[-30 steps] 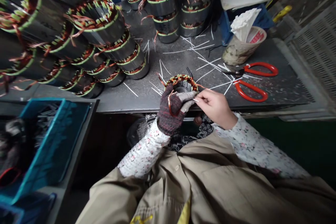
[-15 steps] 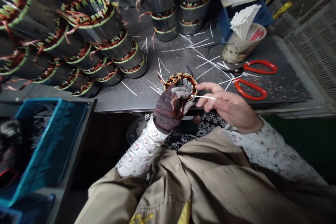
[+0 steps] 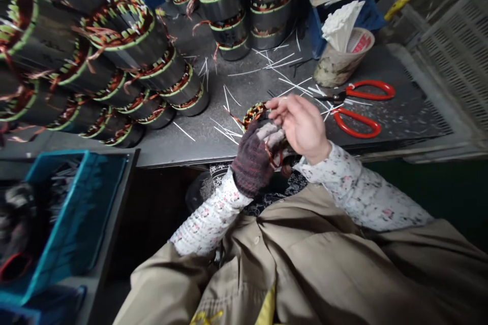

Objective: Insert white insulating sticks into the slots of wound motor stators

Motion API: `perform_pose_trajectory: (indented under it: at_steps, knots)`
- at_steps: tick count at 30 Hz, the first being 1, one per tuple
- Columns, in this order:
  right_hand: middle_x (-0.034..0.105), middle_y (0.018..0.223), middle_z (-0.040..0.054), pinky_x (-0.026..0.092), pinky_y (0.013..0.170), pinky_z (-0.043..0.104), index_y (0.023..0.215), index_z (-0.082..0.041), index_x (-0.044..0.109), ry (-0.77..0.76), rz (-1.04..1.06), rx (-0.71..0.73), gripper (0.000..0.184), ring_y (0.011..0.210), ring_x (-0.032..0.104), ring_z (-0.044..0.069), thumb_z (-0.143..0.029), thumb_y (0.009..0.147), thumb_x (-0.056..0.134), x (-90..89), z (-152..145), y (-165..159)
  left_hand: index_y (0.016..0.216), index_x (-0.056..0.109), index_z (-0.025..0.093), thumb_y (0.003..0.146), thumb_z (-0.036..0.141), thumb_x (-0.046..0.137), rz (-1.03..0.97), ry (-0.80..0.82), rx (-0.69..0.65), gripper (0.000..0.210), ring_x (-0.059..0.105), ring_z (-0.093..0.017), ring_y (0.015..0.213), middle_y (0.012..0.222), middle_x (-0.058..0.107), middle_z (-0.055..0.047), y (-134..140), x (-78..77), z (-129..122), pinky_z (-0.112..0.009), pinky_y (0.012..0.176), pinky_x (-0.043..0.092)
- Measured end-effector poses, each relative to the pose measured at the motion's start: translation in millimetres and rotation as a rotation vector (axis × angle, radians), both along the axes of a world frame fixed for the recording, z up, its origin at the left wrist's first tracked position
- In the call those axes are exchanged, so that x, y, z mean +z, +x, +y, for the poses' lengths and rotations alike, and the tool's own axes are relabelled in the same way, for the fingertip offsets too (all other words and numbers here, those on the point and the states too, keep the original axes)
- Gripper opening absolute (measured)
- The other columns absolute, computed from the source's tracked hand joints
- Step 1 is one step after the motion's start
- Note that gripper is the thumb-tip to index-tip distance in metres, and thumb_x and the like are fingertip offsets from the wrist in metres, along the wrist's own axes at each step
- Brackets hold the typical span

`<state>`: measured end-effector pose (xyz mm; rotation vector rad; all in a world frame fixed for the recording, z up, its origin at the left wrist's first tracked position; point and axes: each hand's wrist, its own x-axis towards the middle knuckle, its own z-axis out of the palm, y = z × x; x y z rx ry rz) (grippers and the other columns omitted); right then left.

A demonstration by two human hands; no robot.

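We are holding one wound ring (image 3: 252, 112) by its near side in our gloved left hand (image 3: 254, 158), near the counter's (image 3: 415, 111) front edge. It is lying left of our bare right hand (image 3: 304, 126), whose grip we are unable to tell. One cup (image 3: 339, 65) and one pair of scissors (image 3: 339, 97) are resting farther right.

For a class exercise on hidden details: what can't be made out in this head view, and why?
All in the head view:
Near part of the wound ring: hidden mostly by the gloved left hand.
Whether the right hand pinches anything: too small, blurred.
Lower ends of the bundled white strips: hidden inside the cup.
Left end of the teal bin: cut off by the left edge.
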<state>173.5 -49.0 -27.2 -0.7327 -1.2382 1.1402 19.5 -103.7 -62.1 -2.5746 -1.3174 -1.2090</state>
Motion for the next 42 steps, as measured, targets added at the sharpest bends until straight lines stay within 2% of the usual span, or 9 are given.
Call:
perform_pose_trajectory:
  at_steps: [3, 7, 12, 21, 26, 32, 35, 38, 42]
  knots:
    - [0.069, 0.131, 0.0066, 0.046, 0.107, 0.057, 0.085, -0.025, 0.066, 0.314, -0.427, -0.1, 0.026, 0.12, 0.062, 0.029, -0.045, 0.095, 0.053, -19.2, -11.8, 14.4, 0.127, 0.056, 0.024, 0.093, 0.026, 0.068, -0.114, 0.164, -0.017, 0.036, 0.064, -0.023, 0.13, 0.123, 0.07, -0.009, -14.1, 0.9, -25.3, -0.051, 0.119, 0.047]
    - [0.065, 0.14, 0.0052, 0.024, 0.12, 0.07, 0.095, -0.027, 0.07, 0.434, -0.874, -0.123, 0.018, 0.146, 0.04, 0.041, -0.039, 0.081, 0.072, -46.4, -21.7, 28.0, 0.119, 0.063, 0.024, 0.095, 0.025, 0.065, 0.195, 0.229, -0.42, 0.024, 0.067, -0.017, 0.125, 0.118, 0.075, -0.002, -11.1, 15.0, -52.8, -0.039, 0.119, 0.049]
    - [0.071, 0.126, 0.0008, 0.023, 0.121, 0.071, 0.09, -0.03, 0.069, 0.403, -0.826, -0.138, 0.014, 0.145, 0.043, 0.037, -0.028, 0.077, 0.076, -65.2, -7.6, 25.1, 0.14, 0.056, 0.016, 0.102, 0.018, 0.05, 0.412, 0.106, -0.088, 0.038, 0.063, -0.026, 0.134, 0.129, 0.073, -0.013, -17.8, 43.8, -22.2, -0.053, 0.124, 0.042]
    - [0.071, 0.126, 0.0027, 0.033, 0.12, 0.065, 0.088, -0.029, 0.073, 0.411, -0.598, -0.058, 0.017, 0.141, 0.05, 0.032, -0.029, 0.075, 0.085, -71.8, -0.3, 37.8, 0.124, 0.07, 0.018, 0.101, 0.031, 0.058, -0.151, -0.59, -0.319, 0.029, 0.073, -0.021, 0.116, 0.125, 0.076, -0.009, -49.6, 64.8, 19.3, -0.037, 0.103, 0.06]
    - [0.073, 0.121, 0.0029, 0.037, 0.117, 0.063, 0.089, -0.03, 0.075, 0.425, -0.612, -0.081, 0.015, 0.139, 0.052, 0.032, -0.031, 0.077, 0.084, -71.9, -1.3, 36.6, 0.111, 0.074, 0.018, 0.089, 0.038, 0.074, -0.319, -0.762, -0.226, 0.03, 0.074, -0.023, 0.104, 0.112, 0.079, -0.007, -57.0, 71.5, 23.9, -0.042, 0.098, 0.062]
    - [0.073, 0.119, 0.0027, 0.036, 0.116, 0.063, 0.095, -0.031, 0.075, 0.396, -0.699, -0.078, 0.019, 0.139, 0.05, 0.034, -0.036, 0.078, 0.083, -66.7, -3.1, 36.8, 0.123, 0.062, 0.03, 0.102, 0.044, 0.049, -0.265, -0.578, -0.009, 0.029, 0.073, -0.019, 0.098, 0.112, 0.075, -0.001, -93.6, 62.4, 9.9, -0.04, 0.087, 0.068]
    - [0.072, 0.119, 0.0027, 0.035, 0.116, 0.062, 0.099, -0.032, 0.074, 0.382, -0.715, -0.056, 0.023, 0.14, 0.048, 0.034, -0.035, 0.077, 0.084, -65.6, -2.9, 37.0, 0.115, 0.064, 0.028, 0.097, 0.041, 0.06, 0.03, -0.588, -0.302, 0.022, 0.074, -0.019, 0.098, 0.099, 0.076, 0.002, -68.7, 38.1, -17.0, -0.037, 0.093, 0.068]
    - [0.071, 0.119, 0.0033, 0.035, 0.116, 0.063, 0.095, -0.031, 0.074, 0.371, -0.739, -0.059, 0.019, 0.141, 0.047, 0.034, -0.034, 0.079, 0.081, -66.4, -3.5, 36.8, 0.12, 0.063, 0.032, 0.099, 0.026, 0.056, 0.233, -0.261, -0.584, 0.023, 0.071, -0.015, 0.116, 0.115, 0.076, 0.005, -18.8, 21.7, -38.9, -0.033, 0.112, 0.058]
    - [0.072, 0.121, 0.005, 0.036, 0.116, 0.063, 0.092, -0.028, 0.072, 0.347, -0.74, -0.077, 0.009, 0.141, 0.047, 0.034, -0.026, 0.083, 0.071, -68.3, -4.9, 35.8, 0.14, 0.054, 0.017, 0.103, 0.023, 0.049, 0.379, 0.214, -0.186, 0.038, 0.058, -0.025, 0.139, 0.14, 0.067, -0.009, 13.5, 27.0, -31.5, -0.046, 0.125, 0.043]
